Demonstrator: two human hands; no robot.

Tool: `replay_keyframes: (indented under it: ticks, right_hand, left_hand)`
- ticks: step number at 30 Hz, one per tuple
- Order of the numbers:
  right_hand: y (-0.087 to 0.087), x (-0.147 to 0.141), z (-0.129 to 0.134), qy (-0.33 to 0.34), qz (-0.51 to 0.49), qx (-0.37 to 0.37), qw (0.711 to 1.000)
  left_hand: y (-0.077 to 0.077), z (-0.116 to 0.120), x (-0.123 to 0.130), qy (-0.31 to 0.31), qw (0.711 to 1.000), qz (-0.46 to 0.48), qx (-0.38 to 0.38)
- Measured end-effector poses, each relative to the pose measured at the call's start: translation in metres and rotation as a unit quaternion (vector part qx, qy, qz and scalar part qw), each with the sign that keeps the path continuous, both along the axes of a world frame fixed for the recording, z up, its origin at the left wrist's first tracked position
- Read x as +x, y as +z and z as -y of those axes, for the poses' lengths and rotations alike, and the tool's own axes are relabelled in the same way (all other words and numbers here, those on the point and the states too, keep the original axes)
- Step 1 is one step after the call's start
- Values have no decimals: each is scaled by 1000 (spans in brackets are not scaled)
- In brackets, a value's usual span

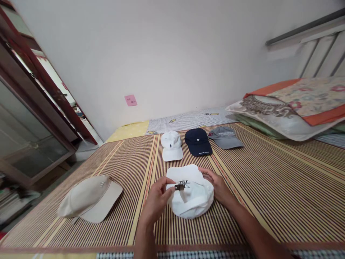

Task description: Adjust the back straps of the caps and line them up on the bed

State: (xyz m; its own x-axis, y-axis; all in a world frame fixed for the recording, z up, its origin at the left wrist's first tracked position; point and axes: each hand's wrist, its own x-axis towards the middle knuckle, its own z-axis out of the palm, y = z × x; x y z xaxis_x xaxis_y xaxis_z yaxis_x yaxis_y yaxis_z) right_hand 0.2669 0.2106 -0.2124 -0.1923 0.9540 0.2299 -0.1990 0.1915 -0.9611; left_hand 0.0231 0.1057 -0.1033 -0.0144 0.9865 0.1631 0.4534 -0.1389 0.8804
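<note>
A white cap [192,203] with dark letters on its front lies on the striped mat close to me, its brim pointing away. My left hand [159,196] pinches the end of a white strap with a dark metal buckle [179,187], held over the cap's left side. On the right side of the cap, my right hand [217,183] rests with its fingers around the edge near the brim; the thumb and fingers grip the fabric there.
Behind the cap stand a white cap [172,146], a navy cap [198,142] and a grey cap [226,137]. A beige cap [90,198] lies at the left. Pillows [291,115] are stacked at the back right of the striped mat [269,180].
</note>
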Motion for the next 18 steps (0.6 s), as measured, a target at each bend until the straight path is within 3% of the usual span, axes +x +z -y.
replay_keyframes:
  ticks: [8, 11, 14, 18]
  right_hand:
    - [4, 8, -1, -58, 65, 20, 996]
    - [15, 14, 1, -96, 82, 23, 992]
    - [47, 21, 18, -121, 92, 41, 988]
    - [111, 23, 59, -31, 178, 129, 975]
  left_hand:
    - [-5, 1, -10, -13, 998, 55, -9]
    - [-6, 1, -11, -26, 998, 63, -12]
    - [-5, 0, -9, -44, 995, 86, -27]
    - [-1, -1, -6, -62, 994, 90, -28]
